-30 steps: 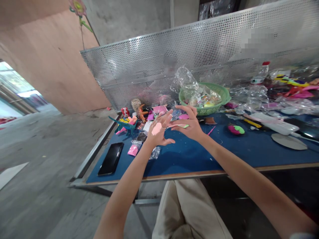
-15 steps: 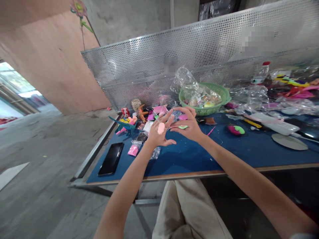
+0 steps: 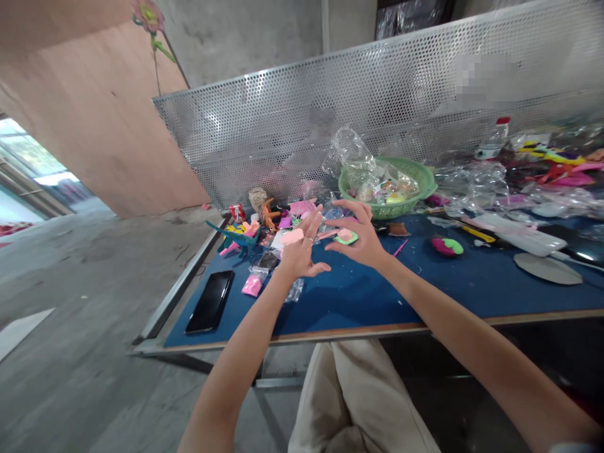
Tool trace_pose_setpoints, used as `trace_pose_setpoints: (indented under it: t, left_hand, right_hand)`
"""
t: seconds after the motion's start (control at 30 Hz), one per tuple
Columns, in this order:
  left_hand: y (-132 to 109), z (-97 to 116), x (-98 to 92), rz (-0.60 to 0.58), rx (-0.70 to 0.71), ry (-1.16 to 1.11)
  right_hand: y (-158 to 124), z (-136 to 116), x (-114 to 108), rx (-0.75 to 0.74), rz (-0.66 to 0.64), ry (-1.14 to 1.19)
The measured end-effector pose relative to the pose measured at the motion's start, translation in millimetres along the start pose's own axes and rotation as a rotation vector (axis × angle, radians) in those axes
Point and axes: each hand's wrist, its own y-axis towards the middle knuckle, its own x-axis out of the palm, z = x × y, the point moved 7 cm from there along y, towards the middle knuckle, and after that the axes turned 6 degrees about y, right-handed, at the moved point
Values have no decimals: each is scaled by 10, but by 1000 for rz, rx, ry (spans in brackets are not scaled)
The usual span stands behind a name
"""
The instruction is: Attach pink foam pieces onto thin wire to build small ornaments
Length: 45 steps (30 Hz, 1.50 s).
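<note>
My left hand (image 3: 302, 255) is raised over the table with its fingers stretched out and its thumb apart. A flat pale-pink clay piece (image 3: 291, 236) shows against its outer side; I cannot tell whether it is stuck there. Facing it, my right hand (image 3: 361, 239) has its upper fingers spread. A small green clay piece (image 3: 348, 241) with a pale-pink round on top sits between its thumb and fingers. The fingertips of both hands come close together. Behind them lie pink and purple clay packets (image 3: 302, 207), partly hidden.
A black phone (image 3: 210, 301) lies at the left, beside a bagged pink clay packet (image 3: 253, 284) and a teal figure (image 3: 243, 239). A green basket (image 3: 401, 207) stands behind. Rightward are a magenta-and-green lump (image 3: 447, 246), a yellow cutter (image 3: 476, 234) and a bottle (image 3: 495, 141).
The hands have parted slightly, and the right fingers have spread. The pink on the left hand shows further left. The green piece is now more visible, with pink on top.
</note>
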Motion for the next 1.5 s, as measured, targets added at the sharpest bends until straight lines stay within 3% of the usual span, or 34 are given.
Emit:
trace_pose_setpoints:
  t: [0.23,0.5,0.73,0.93,1.13,1.3,1.5]
  left_hand:
    - [-30,-54,-21,2,4,-10]
    - [-81,-51,18,-9,95,28]
    - [-178,-116,71,-15,72,41]
    - [-119,-57,76,-10,65,63]
    - [-92,-51,72,-4,38,85]
    - [-48,6,24,36,64,26]
    - [-30,15,11,28,68,19]
  right_hand:
    - [12,108,-86,-19,28,-22]
    - [-7,35,60,-27,-94,-39]
    - [-38,-60,112,-89,-54,-106]
    - [-66,-14,115,-85,33,-105]
    - [-69,-45,146,-103,4,-74]
    - [-61,-68,117,-108,66,-19]
    - [-57,-38,183,-7,-41,-9]
